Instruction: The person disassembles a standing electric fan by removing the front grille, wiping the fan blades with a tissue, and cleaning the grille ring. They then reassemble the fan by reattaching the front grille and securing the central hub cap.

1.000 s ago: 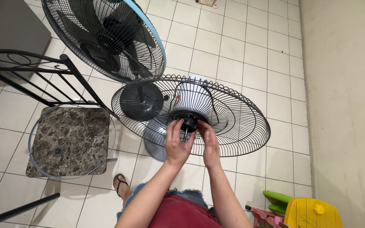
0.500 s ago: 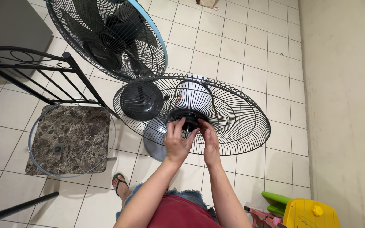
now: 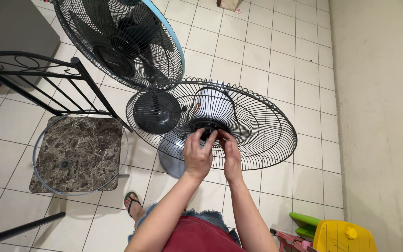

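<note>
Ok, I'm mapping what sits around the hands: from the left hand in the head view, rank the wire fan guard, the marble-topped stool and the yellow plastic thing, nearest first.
From the left hand:
1. Wire fan guard: the fingers are at its centre hub.
2. Marble-topped stool: on the floor to the left.
3. Yellow plastic thing: bottom right corner, by the wall.

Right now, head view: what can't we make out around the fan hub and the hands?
- Part at the hub: covered by the left hand and right hand; whether either grips it is unclear.
- Fan base: mostly behind the wire guard.
- White motor housing: seen only through the wires.
- Yellow plastic item: cut off by the bottom edge.
</note>
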